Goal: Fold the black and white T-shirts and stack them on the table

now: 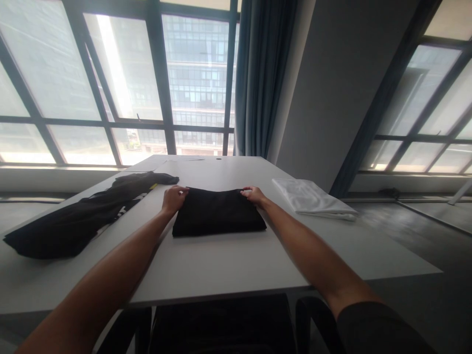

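A folded black cloth garment [219, 214] lies as a neat rectangle on the white table, in the middle of the view. My left hand [174, 199] pinches its far left corner between thumb and fingers. At the far right corner, my right hand [253, 194] grips the edge the same way. The far edge sags slightly between the two hands, while the near edge rests on the tabletop. Which kind of garment it is cannot be made out from the folded shape.
Left on the white table [221, 275] lies a loose black garment [73, 223] with white lettering. A folded white cloth [311, 196] lies near the right edge. A black chair [221, 324] stands against the near edge. Behind are windows and a blue curtain [260, 78].
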A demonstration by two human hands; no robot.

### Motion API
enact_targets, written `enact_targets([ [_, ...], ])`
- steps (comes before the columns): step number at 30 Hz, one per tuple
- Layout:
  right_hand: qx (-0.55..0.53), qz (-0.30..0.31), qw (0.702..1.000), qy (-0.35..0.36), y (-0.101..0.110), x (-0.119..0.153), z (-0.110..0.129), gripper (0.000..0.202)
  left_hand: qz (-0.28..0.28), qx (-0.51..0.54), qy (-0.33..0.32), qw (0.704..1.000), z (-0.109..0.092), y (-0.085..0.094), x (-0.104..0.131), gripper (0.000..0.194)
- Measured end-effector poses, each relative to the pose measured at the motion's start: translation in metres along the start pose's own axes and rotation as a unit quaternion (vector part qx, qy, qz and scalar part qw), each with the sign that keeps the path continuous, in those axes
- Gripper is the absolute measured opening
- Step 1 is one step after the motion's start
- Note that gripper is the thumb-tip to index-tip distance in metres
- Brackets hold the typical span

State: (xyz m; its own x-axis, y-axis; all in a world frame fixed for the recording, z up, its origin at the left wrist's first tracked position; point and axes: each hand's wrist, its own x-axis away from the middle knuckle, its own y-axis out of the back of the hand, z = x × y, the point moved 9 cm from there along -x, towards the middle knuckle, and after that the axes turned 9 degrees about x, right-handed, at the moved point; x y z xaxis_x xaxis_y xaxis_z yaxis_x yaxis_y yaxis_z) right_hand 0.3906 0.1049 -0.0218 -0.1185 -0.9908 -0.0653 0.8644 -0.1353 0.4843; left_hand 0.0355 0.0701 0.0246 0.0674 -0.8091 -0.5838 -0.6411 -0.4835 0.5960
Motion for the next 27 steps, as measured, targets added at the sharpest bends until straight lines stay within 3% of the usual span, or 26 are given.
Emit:
enact_targets([
  [5,-0.031,-0.029,0.999,0.032,0.004,-0.007,0.003,0.03,-0.008,0.004,0.002,1.0,-0.001,0.003,0.0,0.027],
  [10,0.007,-0.057,0.998,0.03,0.016,-0.013,0.0,0.021,-0.018,0.002,0.008,1.0,0.0,0.007,-0.002,0.027],
  [14,0.157,-0.076,0.982,0.068,0.02,-0.012,0.007,0.019,-0.014,-0.004,0.009,1.0,0.003,0.007,-0.003,0.028],
  [17,0.299,-0.088,0.939,0.145,0.016,-0.008,0.022,0.021,-0.009,-0.01,0.01,1.0,0.007,0.005,-0.004,0.029],
  [21,0.389,-0.051,0.897,0.203,0.0,-0.003,0.029,0.029,0.052,-0.029,0.042,0.997,0.02,-0.011,-0.001,0.03],
  [24,0.401,-0.037,0.898,0.179,-0.004,-0.003,0.023,0.031,0.1,-0.046,0.062,0.992,0.027,-0.02,0.001,0.03],
  [27,0.381,-0.033,0.911,0.151,-0.001,-0.004,0.019,0.032,0.106,-0.055,0.057,0.991,0.021,-0.02,-0.001,0.03],
])
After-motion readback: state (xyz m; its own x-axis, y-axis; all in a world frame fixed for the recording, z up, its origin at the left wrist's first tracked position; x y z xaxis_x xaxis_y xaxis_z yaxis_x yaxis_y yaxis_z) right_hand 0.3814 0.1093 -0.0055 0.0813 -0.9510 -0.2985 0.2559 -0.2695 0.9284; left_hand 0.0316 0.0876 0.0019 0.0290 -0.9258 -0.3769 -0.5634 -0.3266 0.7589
